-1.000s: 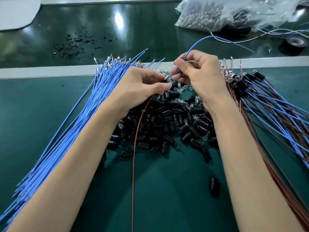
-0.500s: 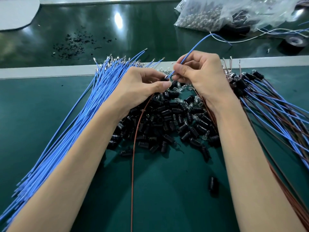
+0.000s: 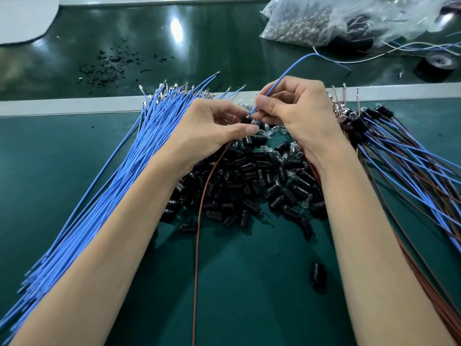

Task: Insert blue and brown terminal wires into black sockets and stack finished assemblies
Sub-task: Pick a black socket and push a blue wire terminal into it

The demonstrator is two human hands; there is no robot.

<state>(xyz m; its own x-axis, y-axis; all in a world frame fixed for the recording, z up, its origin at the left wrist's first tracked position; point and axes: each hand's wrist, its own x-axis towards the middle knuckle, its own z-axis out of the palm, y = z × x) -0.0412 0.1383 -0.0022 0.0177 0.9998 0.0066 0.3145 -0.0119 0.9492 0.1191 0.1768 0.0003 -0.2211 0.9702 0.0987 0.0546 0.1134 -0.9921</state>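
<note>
Seating the blue wire (image 3: 282, 79) into the black socket (image 3: 246, 120) was judged the step in hand. The left hand (image 3: 212, 131) had its grip pinched on the socket above the socket pile (image 3: 262, 186) on the bench (image 3: 74, 158); 1 brown wire (image 3: 199, 221) trailed from under it. The right hand (image 3: 296, 113) had its grip pinched on the blue wire just behind the tip. The wire's long axis ran up and right, tip pointing down-left at the socket. Recommended: keep the tip in line with the cavity and push straight without kinking.
</note>
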